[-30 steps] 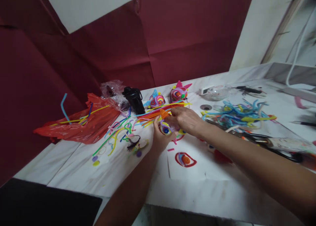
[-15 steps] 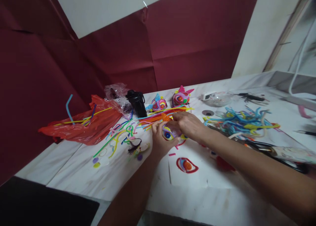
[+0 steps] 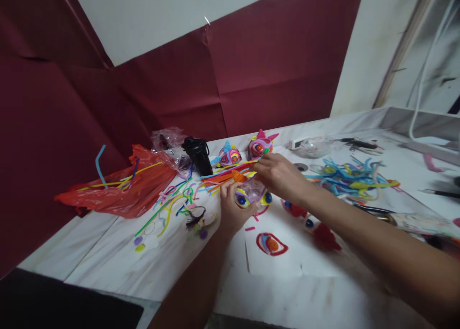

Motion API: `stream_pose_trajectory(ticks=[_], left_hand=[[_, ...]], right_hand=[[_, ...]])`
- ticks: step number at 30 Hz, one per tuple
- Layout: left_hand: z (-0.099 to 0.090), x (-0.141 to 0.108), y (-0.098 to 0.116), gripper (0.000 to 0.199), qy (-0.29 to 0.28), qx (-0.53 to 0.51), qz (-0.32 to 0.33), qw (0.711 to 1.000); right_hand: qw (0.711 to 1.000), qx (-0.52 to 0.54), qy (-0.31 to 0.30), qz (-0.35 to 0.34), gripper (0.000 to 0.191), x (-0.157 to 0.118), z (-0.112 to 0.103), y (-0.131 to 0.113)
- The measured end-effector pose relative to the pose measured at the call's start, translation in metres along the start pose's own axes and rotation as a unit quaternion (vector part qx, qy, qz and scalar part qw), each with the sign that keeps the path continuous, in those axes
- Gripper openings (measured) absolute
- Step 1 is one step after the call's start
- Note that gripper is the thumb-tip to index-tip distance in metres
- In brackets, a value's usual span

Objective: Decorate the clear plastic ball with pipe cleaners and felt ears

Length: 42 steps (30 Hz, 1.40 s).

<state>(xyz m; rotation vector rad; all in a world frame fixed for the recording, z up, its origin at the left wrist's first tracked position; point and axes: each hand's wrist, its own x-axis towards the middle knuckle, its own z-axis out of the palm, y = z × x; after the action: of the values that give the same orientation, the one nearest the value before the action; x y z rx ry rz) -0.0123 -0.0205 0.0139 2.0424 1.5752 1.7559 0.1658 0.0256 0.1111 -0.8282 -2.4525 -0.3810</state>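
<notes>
Toy, head view: the big-eyed toy [image 3: 253, 189] is sitting or hovering near the back of the paper sheet [image 3: 280, 267], roughly between the desk's [image 3: 118, 271] front and back edges; I can't tell whether it is touching down.
Left hand: the left hand [image 3: 233, 208] is gripping the toy, fingers curling round its left side, thumb pressing low in front.
Right hand: the right hand [image 3: 278, 175] is bunching its fingers over the toy's upper right; I can't tell what they are pinching, if anything.
Feel: it is looking light and thin-shelled, probably slippery where bare, with soft, bendable fuzzy trim.
Hold: cupping the shell's sides seems safest, sparing the orange ear [image 3: 238, 176] and blue eyes [image 3: 242, 200].
Writing: the black bottle [image 3: 197, 155] is showing no readable label; the white gadget [image 3: 297, 143] near the back edge is showing nothing legible.
</notes>
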Motion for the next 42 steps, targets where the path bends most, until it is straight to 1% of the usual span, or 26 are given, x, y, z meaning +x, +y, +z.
stream_pose_trajectory(ticks=[2,3,5,8,10,12,15,19,21,24,28,31,33,35,37,39,40,42], left_hand=[[0.001,-0.001,-0.002,0.059,0.003,0.014,0.016,1.000],[0.002,-0.001,-0.003,0.059,0.004,0.018,0.020,1.000],[0.002,-0.001,-0.004,0.058,0.002,0.023,0.023,0.999],[0.001,-0.001,-0.003,0.059,-0.003,0.026,0.016,1.000],[0.000,-0.001,-0.002,0.062,-0.005,0.029,0.013,0.999],[0.000,-0.001,-0.002,0.063,-0.005,0.031,0.012,0.999],[0.001,-0.001,-0.002,0.063,-0.005,0.033,0.012,0.999],[0.001,0.000,-0.003,0.058,-0.010,0.035,0.006,0.999],[0.000,0.000,-0.003,0.056,-0.014,0.036,0.001,0.999],[0.000,0.000,-0.003,0.056,-0.013,0.032,0.003,0.999],[-0.001,0.000,-0.003,0.054,-0.008,0.028,0.016,0.999],[-0.001,0.000,-0.003,0.054,-0.013,0.028,0.007,1.000],[-0.001,0.000,-0.002,0.053,-0.016,0.027,-0.001,1.000],[-0.001,0.000,-0.002,0.052,-0.016,0.026,-0.005,0.999],[-0.001,0.000,-0.001,0.053,-0.014,0.025,-0.009,1.000],[-0.001,0.001,-0.001,0.052,-0.011,0.020,-0.016,1.000],[-0.001,0.001,-0.001,0.052,-0.010,0.018,-0.019,1.000],[-0.001,0.001,-0.002,0.052,-0.011,0.015,-0.022,1.000]], right_hand=[[0.999,0.003,0.039,0.014,0.015,-0.005,-0.005,0.007],[0.999,0.004,0.046,0.026,0.015,-0.008,-0.007,0.010],[0.998,0.006,0.035,0.057,0.018,-0.012,-0.010,0.013],[0.992,0.024,-0.003,0.120,0.018,-0.017,-0.010,0.010],[0.986,0.048,-0.006,0.157,0.018,-0.019,-0.007,0.008],[0.981,0.077,0.022,0.174,0.019,-0.021,-0.002,0.006],[0.972,0.124,0.094,0.176,0.022,-0.024,0.009,0.006],[0.949,0.170,0.175,0.197,0.026,-0.030,0.020,0.004],[0.938,0.190,0.201,0.210,0.029,-0.033,0.023,0.001],[0.925,0.221,0.220,0.219,0.028,-0.037,0.021,-0.003],[0.909,0.266,0.221,0.234,0.027,-0.043,0.016,-0.010],[0.887,0.317,0.213,0.259,0.028,-0.045,0.013,-0.014],[0.866,0.351,0.195,0.298,0.029,-0.044,0.012,-0.015],[0.841,0.373,0.164,0.356,0.031,-0.040,0.011,-0.012],[0.822,0.380,0.130,0.403,0.033,-0.035,0.011,-0.009],[0.818,0.375,0.105,0.423,0.033,-0.031,0.010,-0.006],[0.822,0.369,0.099,0.423,0.031,-0.029,0.010,-0.004],[0.839,0.345,0.098,0.408,0.026,-0.029,0.011,-0.002]])
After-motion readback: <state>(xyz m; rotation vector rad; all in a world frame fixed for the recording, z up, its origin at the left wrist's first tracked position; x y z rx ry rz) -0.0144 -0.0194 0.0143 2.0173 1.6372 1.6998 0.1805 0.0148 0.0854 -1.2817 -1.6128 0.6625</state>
